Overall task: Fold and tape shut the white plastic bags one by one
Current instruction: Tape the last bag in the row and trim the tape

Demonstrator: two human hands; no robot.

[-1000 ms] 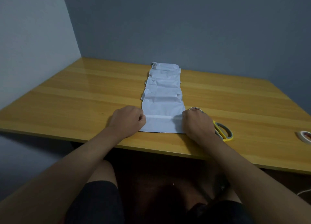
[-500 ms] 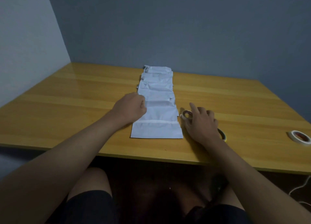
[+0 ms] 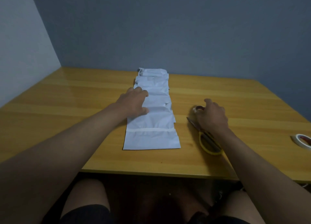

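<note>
Head view: a row of crumpled white plastic bags (image 3: 152,106) lies overlapping down the middle of the yellow-brown wooden table (image 3: 84,106), running from near the front edge toward the grey back wall (image 3: 168,30). The nearest bag carries a strip of white tape (image 3: 151,130) across it. The left hand (image 3: 134,102) rests on the left side of the row, fingers loosely bent on the plastic, its grip closing on nothing. The right hand (image 3: 211,116) curls its fingers round a small roll of tape (image 3: 198,108), just right of the bags. Yellow-handled scissors (image 3: 209,143) lie partly under that wrist. Another white tape roll (image 3: 302,139) sits at the table's far right.
</note>
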